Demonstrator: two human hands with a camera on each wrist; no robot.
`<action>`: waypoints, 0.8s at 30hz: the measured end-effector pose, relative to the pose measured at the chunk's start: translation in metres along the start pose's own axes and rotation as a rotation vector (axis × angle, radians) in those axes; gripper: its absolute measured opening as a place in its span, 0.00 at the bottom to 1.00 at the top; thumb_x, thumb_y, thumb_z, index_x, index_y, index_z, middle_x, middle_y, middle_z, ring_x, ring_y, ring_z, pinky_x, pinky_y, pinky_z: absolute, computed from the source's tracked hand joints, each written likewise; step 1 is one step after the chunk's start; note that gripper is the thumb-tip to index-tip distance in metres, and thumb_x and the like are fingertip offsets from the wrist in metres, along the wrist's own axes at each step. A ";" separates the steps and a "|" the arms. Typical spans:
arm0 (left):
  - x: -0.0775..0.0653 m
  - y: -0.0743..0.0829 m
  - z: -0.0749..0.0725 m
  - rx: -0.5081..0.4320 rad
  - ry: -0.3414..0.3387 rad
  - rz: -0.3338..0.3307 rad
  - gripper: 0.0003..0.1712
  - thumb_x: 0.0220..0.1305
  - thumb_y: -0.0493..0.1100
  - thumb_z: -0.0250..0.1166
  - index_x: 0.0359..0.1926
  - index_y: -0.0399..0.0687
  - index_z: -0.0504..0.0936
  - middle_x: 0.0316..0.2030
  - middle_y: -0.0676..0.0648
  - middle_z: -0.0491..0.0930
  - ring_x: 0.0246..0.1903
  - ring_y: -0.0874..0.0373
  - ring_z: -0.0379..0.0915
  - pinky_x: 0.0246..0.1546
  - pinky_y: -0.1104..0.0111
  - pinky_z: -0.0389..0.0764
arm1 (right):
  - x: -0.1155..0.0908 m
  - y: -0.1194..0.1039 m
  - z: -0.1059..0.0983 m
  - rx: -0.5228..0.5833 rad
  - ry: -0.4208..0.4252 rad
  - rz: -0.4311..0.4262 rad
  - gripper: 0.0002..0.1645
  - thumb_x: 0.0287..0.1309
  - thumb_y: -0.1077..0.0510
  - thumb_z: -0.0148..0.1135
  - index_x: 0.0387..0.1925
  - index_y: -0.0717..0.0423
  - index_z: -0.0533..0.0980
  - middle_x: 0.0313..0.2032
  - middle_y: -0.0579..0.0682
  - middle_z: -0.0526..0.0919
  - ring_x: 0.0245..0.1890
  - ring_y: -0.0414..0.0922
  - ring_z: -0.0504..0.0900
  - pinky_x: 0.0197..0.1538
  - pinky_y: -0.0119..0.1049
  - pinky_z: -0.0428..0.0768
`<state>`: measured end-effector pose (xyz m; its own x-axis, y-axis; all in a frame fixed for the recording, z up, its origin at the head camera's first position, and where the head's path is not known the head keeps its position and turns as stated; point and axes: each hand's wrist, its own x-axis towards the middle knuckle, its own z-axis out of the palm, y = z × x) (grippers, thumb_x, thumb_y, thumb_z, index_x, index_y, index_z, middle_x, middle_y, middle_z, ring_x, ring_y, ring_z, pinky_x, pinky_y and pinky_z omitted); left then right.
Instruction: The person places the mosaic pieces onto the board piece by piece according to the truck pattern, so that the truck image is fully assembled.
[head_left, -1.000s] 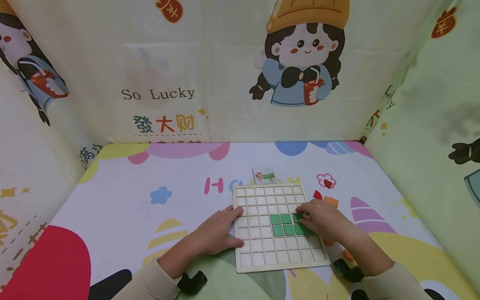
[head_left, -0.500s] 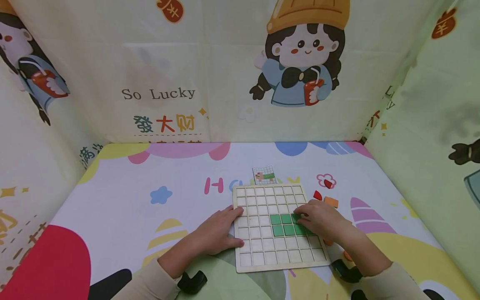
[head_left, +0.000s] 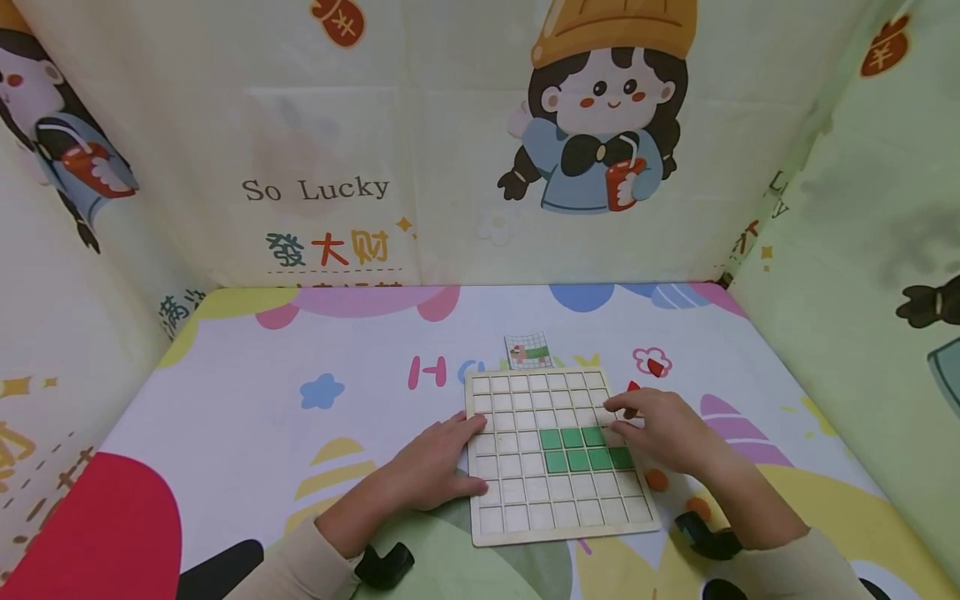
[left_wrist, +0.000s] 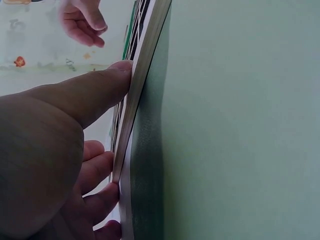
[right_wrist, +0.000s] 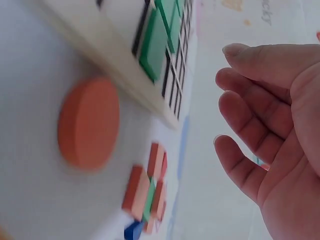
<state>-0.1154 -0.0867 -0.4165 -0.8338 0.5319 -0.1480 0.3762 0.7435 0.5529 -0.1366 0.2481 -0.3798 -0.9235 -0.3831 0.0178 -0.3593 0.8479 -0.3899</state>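
A wooden grid board lies on the table, with several green square tiles set in two rows at its right side; one tile shows near the rim in the right wrist view. My left hand rests at the board's left edge, thumb and fingertips touching the rim. My right hand hovers over the board's right edge, fingers loosely bent. Nothing shows between its thumb and fingers in the right wrist view.
A small picture card lies behind the board. Right of the board are orange round pieces and red pieces. Orange blocks and a blue piece show low in the right wrist view. Printed cloth walls surround the table.
My right hand has let go of the green tile at the right end of the upper row and drawn back to the right, uncovering both rows. My left hand has stayed put.
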 end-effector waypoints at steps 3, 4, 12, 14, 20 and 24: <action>0.000 0.000 0.000 -0.001 0.000 0.001 0.47 0.59 0.55 0.72 0.73 0.43 0.63 0.71 0.42 0.64 0.72 0.44 0.55 0.68 0.48 0.61 | -0.004 0.006 -0.002 -0.013 0.021 0.014 0.16 0.58 0.59 0.70 0.49 0.57 0.84 0.38 0.47 0.85 0.38 0.48 0.80 0.43 0.48 0.81; 0.000 -0.001 0.000 -0.001 0.000 0.001 0.47 0.59 0.55 0.72 0.73 0.43 0.63 0.71 0.42 0.64 0.72 0.44 0.55 0.68 0.48 0.61 | -0.005 0.008 -0.003 -0.012 0.025 0.019 0.16 0.58 0.59 0.71 0.49 0.57 0.84 0.38 0.47 0.84 0.38 0.48 0.80 0.42 0.48 0.81; 0.001 -0.003 0.002 -0.004 0.000 0.001 0.47 0.59 0.55 0.72 0.74 0.43 0.63 0.71 0.43 0.64 0.72 0.45 0.55 0.69 0.49 0.60 | -0.016 0.025 -0.003 0.010 0.067 0.094 0.18 0.56 0.58 0.72 0.49 0.57 0.84 0.41 0.51 0.86 0.42 0.53 0.81 0.46 0.52 0.81; 0.001 -0.003 0.002 -0.003 0.000 0.001 0.47 0.59 0.55 0.72 0.74 0.43 0.63 0.71 0.43 0.64 0.72 0.44 0.55 0.68 0.48 0.60 | -0.019 0.030 -0.005 0.013 0.062 0.115 0.19 0.56 0.58 0.72 0.50 0.58 0.83 0.42 0.53 0.86 0.43 0.55 0.81 0.46 0.53 0.81; 0.000 -0.002 0.001 0.000 0.002 0.002 0.47 0.60 0.55 0.72 0.74 0.43 0.63 0.71 0.42 0.64 0.72 0.44 0.55 0.68 0.48 0.61 | -0.022 0.041 -0.007 -0.003 0.050 0.143 0.25 0.55 0.57 0.73 0.53 0.65 0.82 0.48 0.61 0.85 0.49 0.63 0.78 0.52 0.59 0.77; 0.000 -0.002 0.001 -0.002 0.000 0.002 0.47 0.60 0.55 0.72 0.74 0.43 0.63 0.71 0.42 0.64 0.72 0.44 0.55 0.68 0.48 0.60 | -0.022 0.047 -0.006 -0.032 0.016 0.137 0.24 0.54 0.56 0.74 0.51 0.64 0.82 0.46 0.60 0.85 0.47 0.63 0.79 0.50 0.60 0.77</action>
<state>-0.1159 -0.0879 -0.4185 -0.8332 0.5331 -0.1467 0.3769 0.7417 0.5548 -0.1339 0.2984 -0.3925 -0.9661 -0.2575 -0.0191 -0.2337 0.9034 -0.3596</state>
